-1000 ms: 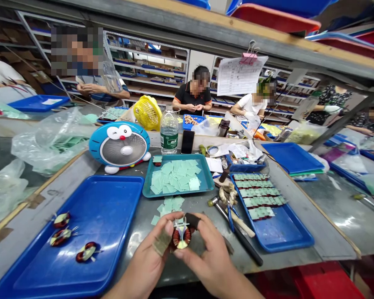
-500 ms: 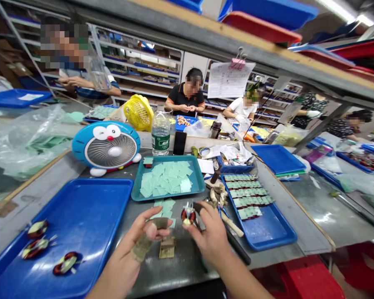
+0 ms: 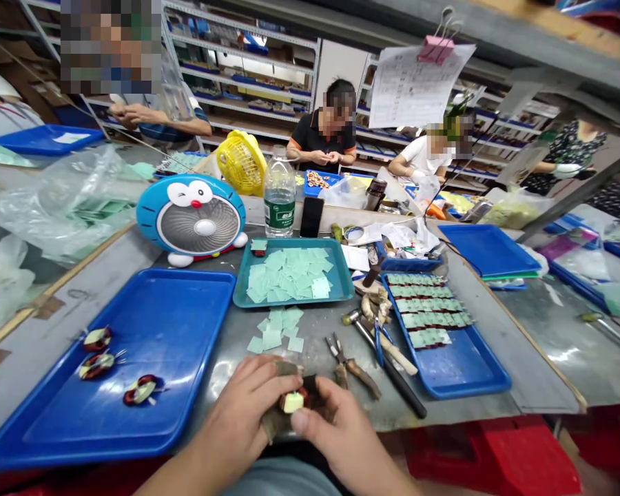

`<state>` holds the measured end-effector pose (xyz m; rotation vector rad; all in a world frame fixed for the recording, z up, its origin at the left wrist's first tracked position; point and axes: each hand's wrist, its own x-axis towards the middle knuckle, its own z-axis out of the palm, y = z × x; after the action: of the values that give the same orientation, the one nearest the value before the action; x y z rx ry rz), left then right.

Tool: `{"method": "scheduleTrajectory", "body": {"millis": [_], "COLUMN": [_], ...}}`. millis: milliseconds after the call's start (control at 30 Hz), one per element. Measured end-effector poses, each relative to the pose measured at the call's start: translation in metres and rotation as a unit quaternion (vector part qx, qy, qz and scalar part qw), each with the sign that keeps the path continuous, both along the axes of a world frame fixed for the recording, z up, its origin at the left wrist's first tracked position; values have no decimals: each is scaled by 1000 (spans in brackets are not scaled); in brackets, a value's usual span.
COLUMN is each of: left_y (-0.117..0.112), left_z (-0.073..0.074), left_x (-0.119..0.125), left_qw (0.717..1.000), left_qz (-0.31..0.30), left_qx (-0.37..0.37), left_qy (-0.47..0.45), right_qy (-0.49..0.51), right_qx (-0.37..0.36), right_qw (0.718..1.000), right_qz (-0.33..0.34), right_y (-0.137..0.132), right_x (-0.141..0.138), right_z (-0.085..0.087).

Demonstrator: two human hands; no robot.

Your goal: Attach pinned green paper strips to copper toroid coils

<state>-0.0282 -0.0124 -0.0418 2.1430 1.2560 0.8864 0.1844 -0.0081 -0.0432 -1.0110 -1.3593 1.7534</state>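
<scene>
Right now both hands are pressed close together, low over the bench, and they pinch one small part between them. The left hand curls its fingers over the part from one side, and the right hand pushes in from the other side with the thumb against it. Between them sits a copper-wound toroid coil, mostly hidden by the fingers, with a pale block showing on its face. Cloth finger wraps cover some fingers. It seems the step in hand is seating this block on the coil, so the next move appears to call for steady, even pressure, but I cannot tell how well it fits. Just beyond, on the grey bench, lie small pliers and a long-handled hammer. To the left, a blue tray holds three similar coils. Ahead, a teal tray carries pale green squares. Farther off, a co-worker sits with both hands together.
</scene>
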Motion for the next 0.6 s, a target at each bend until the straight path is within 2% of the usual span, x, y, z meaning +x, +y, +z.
{"method": "scheduleTrajectory", "body": {"millis": [100,167,333,467,600], "left_y": [1,6,24,31,27], "left_z": [-6,-11,-28,-41,-53], "left_x": [-2,-2,6,6,1], "left_qw": [995,990,986,981,976], "left_qz": [47,48,37,37,51], "left_qx": [-84,-119,-146,-173,-192], "left_qy": [-41,-62,-70,-74,-84], "right_qy": [-90,-142,-224,-283,-310], "right_qx": [31,39,73,124,149], "right_qw": [993,984,969,948,937], "right_qz": [-71,-100,-76,-70,-67], "right_y": [-3,-3,1,3,8], "right_x": [21,35,44,35,34], "right_z": [-11,-20,-35,-35,-32]}}
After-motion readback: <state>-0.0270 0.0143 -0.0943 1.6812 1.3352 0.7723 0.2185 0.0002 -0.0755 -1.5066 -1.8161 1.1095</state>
